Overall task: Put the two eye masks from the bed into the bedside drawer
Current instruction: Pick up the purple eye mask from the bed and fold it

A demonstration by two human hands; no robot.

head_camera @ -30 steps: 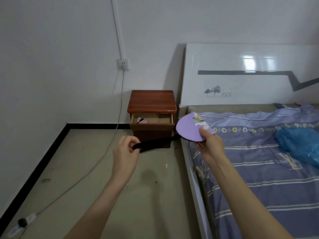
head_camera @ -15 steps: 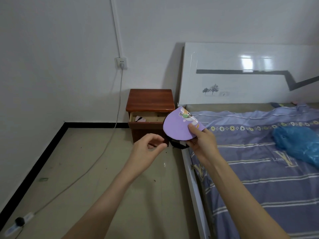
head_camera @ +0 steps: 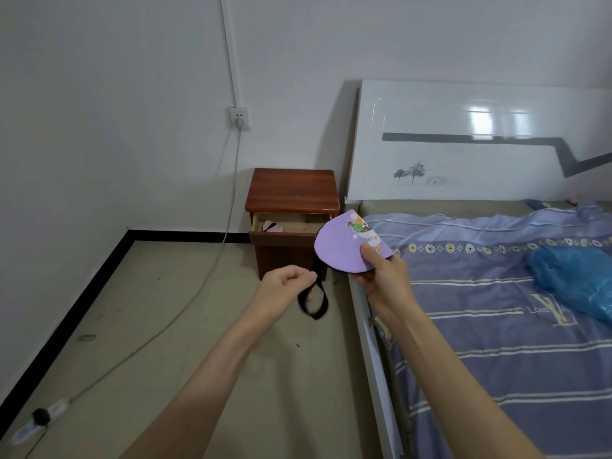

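Strap (head_camera: 314, 298) now dangles over beige floor (head_camera: 165, 326) by bed (head_camera: 496, 309).

I see the eye mask (head_camera: 344, 251) is soft cloth, purple, matt, w/ a smooth printed picture on it. Its strap (head_camera: 314, 299) is black stretchy cloth, hanging in a loop. The nightstand (head_camera: 293, 190) is red-brown wood, smooth & a bit shiny on top; inside the drawer (head_camera: 291, 225) the wood is pale & bare. Headboard (head_camera: 480, 144) is white, v. glossy, w/ light spots on it. Bed sheet (head_camera: 496, 309) is soft striped cloth, matt. Bag (head_camera: 573, 276) looks like thin blue plastic, crinkly. Floor (head_camera: 149, 309) is dull & rough-looking.
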